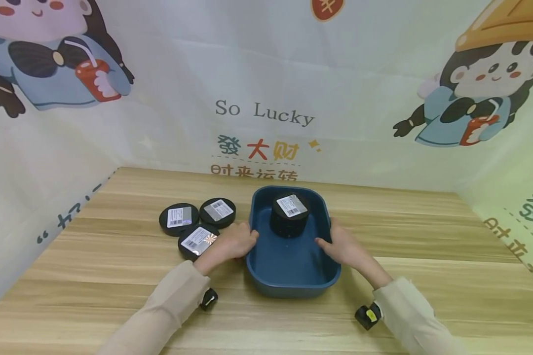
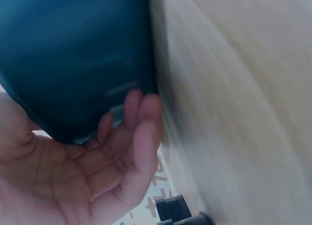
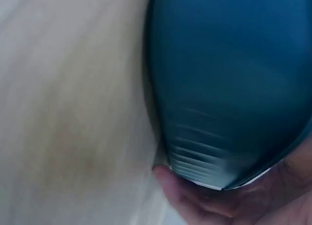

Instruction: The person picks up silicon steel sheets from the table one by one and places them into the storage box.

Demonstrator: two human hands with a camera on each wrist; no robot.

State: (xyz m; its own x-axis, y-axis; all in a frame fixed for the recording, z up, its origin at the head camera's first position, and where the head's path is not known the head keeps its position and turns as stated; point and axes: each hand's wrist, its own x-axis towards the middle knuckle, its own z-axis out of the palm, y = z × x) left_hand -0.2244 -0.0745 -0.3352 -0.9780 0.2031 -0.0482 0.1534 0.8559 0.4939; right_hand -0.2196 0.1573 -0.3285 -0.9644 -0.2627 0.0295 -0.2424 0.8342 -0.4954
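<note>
A dark blue plastic bin [image 1: 288, 264] with rounded corners stands on the wooden table. Toward its far end sits a round black stack [image 1: 289, 217], a white label on top. My left hand [image 1: 236, 240] grips the bin's left side, thumb over the rim. On the opposite side my right hand [image 1: 345, 245] holds it the same way, its thumb inside. Seen from the left wrist, the left fingers [image 2: 144, 137] curl against the bin's outer wall [image 2: 73, 54]. In the right wrist view, the right hand [image 3: 234, 200] cups the bin's lower outside [image 3: 224, 79].
Three flat round black containers with labels lie left of the bin: a left one [image 1: 177, 217], a far one [image 1: 218, 212] and a near one [image 1: 193, 239] beside my left forearm. A printed cloth [image 1: 266, 64] rises behind the wooden table [image 1: 408, 222].
</note>
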